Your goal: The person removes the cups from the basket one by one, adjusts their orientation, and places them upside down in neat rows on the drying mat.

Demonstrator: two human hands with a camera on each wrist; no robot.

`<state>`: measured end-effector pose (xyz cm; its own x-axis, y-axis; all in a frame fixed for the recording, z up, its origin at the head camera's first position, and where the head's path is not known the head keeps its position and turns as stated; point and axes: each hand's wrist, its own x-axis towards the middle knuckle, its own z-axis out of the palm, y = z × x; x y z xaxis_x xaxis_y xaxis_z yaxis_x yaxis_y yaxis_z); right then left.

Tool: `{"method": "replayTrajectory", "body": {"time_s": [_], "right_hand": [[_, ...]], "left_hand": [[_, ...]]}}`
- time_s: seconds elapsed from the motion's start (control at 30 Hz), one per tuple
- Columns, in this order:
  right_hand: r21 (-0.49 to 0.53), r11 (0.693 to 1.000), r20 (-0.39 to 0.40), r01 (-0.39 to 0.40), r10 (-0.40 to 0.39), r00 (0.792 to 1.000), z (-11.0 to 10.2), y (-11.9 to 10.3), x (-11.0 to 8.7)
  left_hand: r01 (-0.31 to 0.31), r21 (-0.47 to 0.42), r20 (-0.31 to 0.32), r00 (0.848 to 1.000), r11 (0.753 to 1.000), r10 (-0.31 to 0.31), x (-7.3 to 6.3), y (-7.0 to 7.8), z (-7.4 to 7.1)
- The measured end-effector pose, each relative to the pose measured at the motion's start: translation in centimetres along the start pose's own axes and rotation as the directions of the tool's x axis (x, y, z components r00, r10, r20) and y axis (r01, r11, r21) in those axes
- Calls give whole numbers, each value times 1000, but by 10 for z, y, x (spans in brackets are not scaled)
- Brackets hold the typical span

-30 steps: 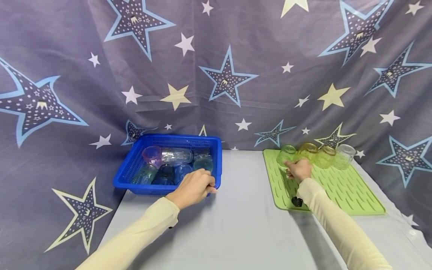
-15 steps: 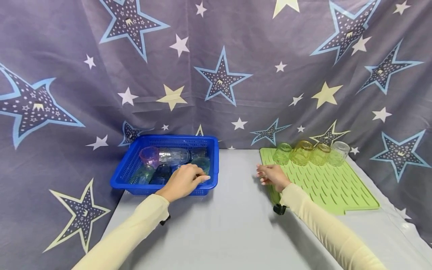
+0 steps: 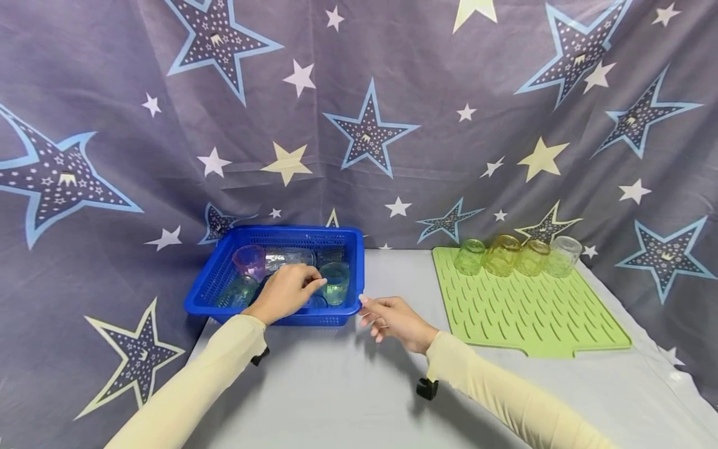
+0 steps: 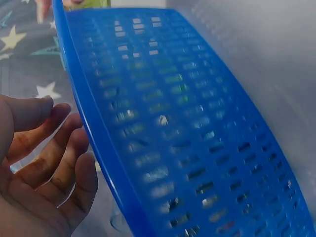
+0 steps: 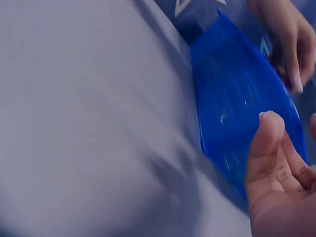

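A blue plastic basket [image 3: 224, 310] stands at the left of the table with several drinking glasses in it. My left hand [image 3: 286, 290] hovers over its front part, fingers loosely bent; the left wrist view shows nothing between them. Just right of its fingertips, a greenish glass [image 3: 336, 284] leans against the basket's right side. A pink glass [image 3: 250, 260] and a lying clear glass [image 3: 290, 257] are farther back, and the left hand partly covers darker glasses. My right hand [image 3: 398, 321] is at the basket's front right corner, palm empty, fingers relaxed and fingertips right by the rim.
On the right a green drying mat [image 3: 583, 318] carries a back row of upturned glasses: green [image 3: 469, 257], amber [image 3: 501, 255], yellow [image 3: 531, 257] and clear [image 3: 563, 255]. Behind the table hangs a star-patterned curtain [image 3: 359, 206].
My right hand has left the green glass on the mat and swung left to the basket. The left hand has shifted from the basket's right front corner leftward over the glasses.
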<state>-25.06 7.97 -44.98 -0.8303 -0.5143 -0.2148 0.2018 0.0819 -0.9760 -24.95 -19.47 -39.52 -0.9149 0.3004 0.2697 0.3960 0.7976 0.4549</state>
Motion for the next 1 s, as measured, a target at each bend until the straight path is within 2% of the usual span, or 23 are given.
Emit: {"method": "replayTrajectory", "body": {"time_s": [0.17, 0.33, 0.5, 0.6, 0.77, 1.0], "right_hand": [[38, 999, -7, 15, -15, 1000, 20, -2, 1], [95, 995, -57, 34, -28, 998, 28, 0, 2], [124, 991, -90, 41, -30, 996, 29, 3, 3], [132, 990, -101, 50, -37, 994, 30, 2, 3], [122, 991, -108, 54, -40, 993, 27, 4, 2], [112, 992, -116, 60, -47, 992, 27, 3, 3]], "left_hand": [[10, 26, -20, 1000, 1000, -10, 4, -17, -5], [76, 92, -19, 997, 993, -75, 8, -36, -17], [162, 214, -41, 987, 963, -157, 7, -60, -35], [192, 263, -36, 981, 946, -189, 8, -78, -44], [186, 325, -1, 980, 927, -197, 12, -103, -50], [134, 440, 65, 982, 888, -180, 21, -122, -64]]}}
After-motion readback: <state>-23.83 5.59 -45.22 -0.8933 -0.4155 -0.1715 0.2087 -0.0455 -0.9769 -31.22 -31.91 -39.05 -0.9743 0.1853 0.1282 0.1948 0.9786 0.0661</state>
